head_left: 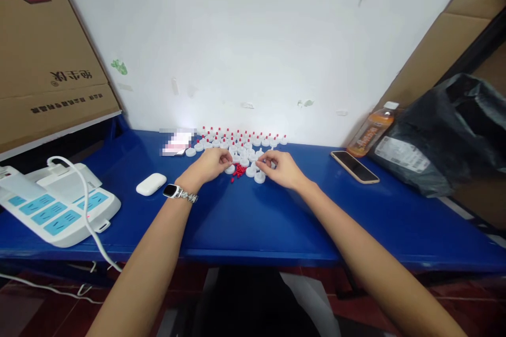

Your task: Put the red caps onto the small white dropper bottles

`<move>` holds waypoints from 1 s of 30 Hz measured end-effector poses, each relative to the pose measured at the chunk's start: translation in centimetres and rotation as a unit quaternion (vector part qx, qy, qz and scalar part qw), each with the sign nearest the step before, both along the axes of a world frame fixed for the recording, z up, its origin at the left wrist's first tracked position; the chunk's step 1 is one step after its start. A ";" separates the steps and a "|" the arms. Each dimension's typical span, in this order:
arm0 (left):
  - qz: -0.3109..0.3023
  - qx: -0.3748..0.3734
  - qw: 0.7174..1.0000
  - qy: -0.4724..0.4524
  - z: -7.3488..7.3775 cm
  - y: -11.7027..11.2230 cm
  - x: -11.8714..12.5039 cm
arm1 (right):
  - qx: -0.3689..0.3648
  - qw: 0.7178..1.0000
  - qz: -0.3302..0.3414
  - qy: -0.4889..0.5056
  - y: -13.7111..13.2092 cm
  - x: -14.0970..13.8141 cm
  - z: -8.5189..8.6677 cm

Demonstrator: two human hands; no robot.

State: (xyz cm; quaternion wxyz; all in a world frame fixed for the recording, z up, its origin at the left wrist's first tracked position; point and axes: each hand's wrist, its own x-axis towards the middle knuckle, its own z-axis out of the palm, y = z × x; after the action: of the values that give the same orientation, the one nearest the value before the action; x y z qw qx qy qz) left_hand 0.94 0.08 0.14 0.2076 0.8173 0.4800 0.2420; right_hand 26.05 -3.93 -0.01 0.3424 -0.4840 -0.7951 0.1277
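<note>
The left hand (213, 162) and right hand (282, 167) have thumbs and fingers drawn together at the white caps (260, 177), partly hiding them; whether they pinch anything cannot be told. Between them, red tips (240, 170) lie heaped on the table (253, 226). Leftward sit an earphone case (151, 184) and power strip (63, 216); rightward, a phone (354, 166), bottle (371, 131) and black bag (427, 142).
</note>
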 end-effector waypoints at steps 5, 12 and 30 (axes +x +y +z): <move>0.016 -0.027 0.999 -0.010 0.7 -0.5 -0.9 | 0.009 0.999 0.025 -0.026 -1.1 -0.4 -0.4; -0.013 -0.138 0.990 -0.007 1.9 -1.4 -1.9 | 0.064 0.996 0.040 -0.047 -1.2 -1.3 -0.7; -0.041 -0.096 0.994 -0.031 1.1 -1.3 -0.2 | 0.025 0.999 0.047 -0.007 -1.2 -2.0 -1.1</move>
State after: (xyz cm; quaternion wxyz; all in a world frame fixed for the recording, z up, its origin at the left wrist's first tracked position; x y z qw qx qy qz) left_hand 0.79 -1.20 1.24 0.3099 0.8046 0.4604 0.2112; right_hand 24.06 -5.10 -1.08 0.3429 -0.4377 -0.8224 0.1205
